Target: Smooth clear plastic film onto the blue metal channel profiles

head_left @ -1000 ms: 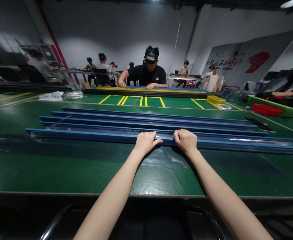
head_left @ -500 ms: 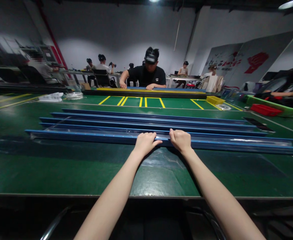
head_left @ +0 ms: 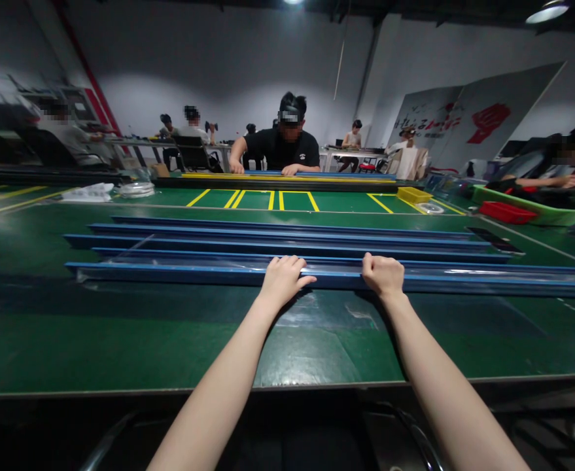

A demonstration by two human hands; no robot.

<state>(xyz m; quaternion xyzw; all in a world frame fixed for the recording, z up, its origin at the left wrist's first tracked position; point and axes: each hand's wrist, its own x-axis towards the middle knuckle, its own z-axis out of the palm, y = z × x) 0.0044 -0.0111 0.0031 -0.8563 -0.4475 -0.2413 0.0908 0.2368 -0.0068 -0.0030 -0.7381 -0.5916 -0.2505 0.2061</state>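
Observation:
A long blue channel strip (head_left: 209, 275) lies lengthwise across the green table in front of me, with clear film along its trough. My left hand (head_left: 283, 280) rests over its middle, fingers curled across the trough and thumb along the near wall. To the right, apart from it, my right hand (head_left: 384, 275) is closed in a fist around the near wall of the same strip. The undersides of both hands' fingers are hidden. Behind lie more blue strips (head_left: 267, 245), parallel to this one.
The green table (head_left: 193, 353) carries yellow tape lines. A dark flat phone-like object (head_left: 496, 241) lies at right, near a red tray (head_left: 507, 212), a yellow tray (head_left: 413, 195) and a green bin (head_left: 552, 208). Across the table a co-worker (head_left: 287, 147) handles strips.
My right hand has moved right, widening the gap between my hands. The near blue strip has slid right too. My left hand has barely moved, and the view has turned slightly.

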